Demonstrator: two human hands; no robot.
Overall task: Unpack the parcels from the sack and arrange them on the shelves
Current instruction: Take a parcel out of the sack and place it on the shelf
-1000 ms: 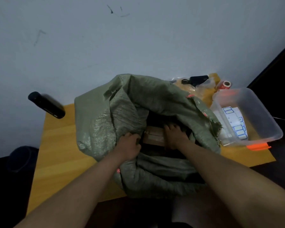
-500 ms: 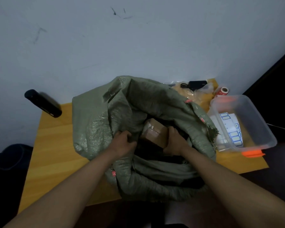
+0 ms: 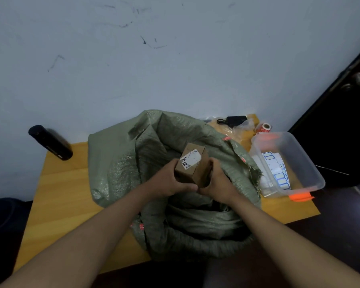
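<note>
Your left hand [image 3: 168, 182] and right hand [image 3: 218, 183] each close a grip round the small brown cardboard parcel [image 3: 192, 166], white label up, held above the mouth of the green woven sack [image 3: 121, 163] on the yellow wooden tabletop [image 3: 60, 194].

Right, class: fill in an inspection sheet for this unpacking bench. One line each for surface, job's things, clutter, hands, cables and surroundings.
Surface: yellow wooden table against the wall, partly covered.
Job's things: green woven sack open on the table; brown cardboard parcel with a white label held above its mouth.
Clutter: black cylinder lying at the left rear; clear plastic tub with blue-bordered label sheets at the right; red roll; crumpled plastic bag.
Hands: left hand and right hand both grip the parcel.
Cables: black adapter with a coiled lead at the rear.
Surroundings: scuffed pale wall; dark door at right; no shelves seen.
</note>
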